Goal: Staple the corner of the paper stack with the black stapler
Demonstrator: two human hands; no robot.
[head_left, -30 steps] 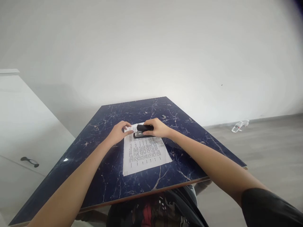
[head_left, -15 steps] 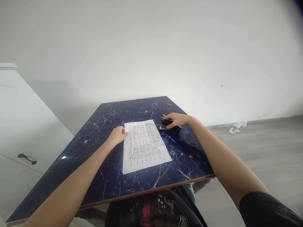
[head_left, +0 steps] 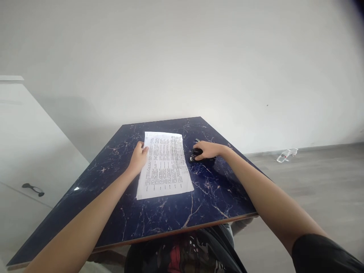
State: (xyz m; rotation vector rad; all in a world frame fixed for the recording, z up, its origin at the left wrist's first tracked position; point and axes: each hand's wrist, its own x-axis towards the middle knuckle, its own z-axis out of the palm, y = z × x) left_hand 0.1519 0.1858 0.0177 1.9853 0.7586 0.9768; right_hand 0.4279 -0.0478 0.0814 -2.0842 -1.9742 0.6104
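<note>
wall [head_left: 182, 64]: pale and plain, it fills the upper part of the scene and rises behind the table [head_left: 159, 216].
table: a dark blue top carries white, marble-like veins, with a brown strip along the edge nearest the person.
floor [head_left: 313, 197]: grey and wood-like, it runs along the right of the table.
cabinet [head_left: 25, 132]: white, it stands to the left of the table.
forearms [head_left: 256, 182]: both bare, they reach in over the tabletop; a black sleeve [head_left: 321, 250] covers the upper part of the right arm.
clothing [head_left: 176, 254]: dark, patterned cloth with a patch of red shows below the table's near edge.
printed paper [head_left: 165, 167]: white and dense with lines of text, it sits at the middle of the tabletop, between the two hands; its far end seems a little raised, though how far is hard to tell.
right hand [head_left: 209, 148]: clamped on a black stapler [head_left: 196, 152], fingers over the top, thumb along the near side.
left hand [head_left: 138, 157]: clamped on the paper's left edge, near the far corner, thumb on the printed face.
stapler: it is to the right of the paper, apart from it, its front end pointing left and its rear partly hidden by the hand.
clear plastic packet [head_left: 286, 155]: it rests on the floor near the foot of the wall.
cabinet handle [head_left: 27, 185]: dark, on the white front.
small metallic piece [head_left: 197, 140]: on the table, just beyond the right hand; too small to identify.
speck [head_left: 267, 105]: a dark dot on the wall.
</note>
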